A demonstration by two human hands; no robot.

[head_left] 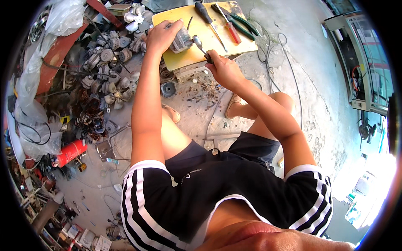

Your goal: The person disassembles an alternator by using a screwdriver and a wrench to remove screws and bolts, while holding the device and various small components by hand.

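My left hand (162,37) is closed over a grey metal motor (181,42), which rests on the near left part of a yellow board (178,61). A small hammer (198,42) is in my right hand (225,70), with the fingers wrapped round its dark handle. Its metal head is right beside the motor's right side; I cannot tell whether they touch. Farther back on the board lie a black-handled screwdriver (204,13), a red-handled screwdriver (233,32) and pliers with green handles (243,26).
To the left, a heap of old motors (106,54) covers the floor, with a red cylinder (70,153) nearer me. Dark debris (204,90) is scattered below the board. A cable (296,77) runs along the floor at right, and a metal-framed cabinet (356,62) stands beyond it.
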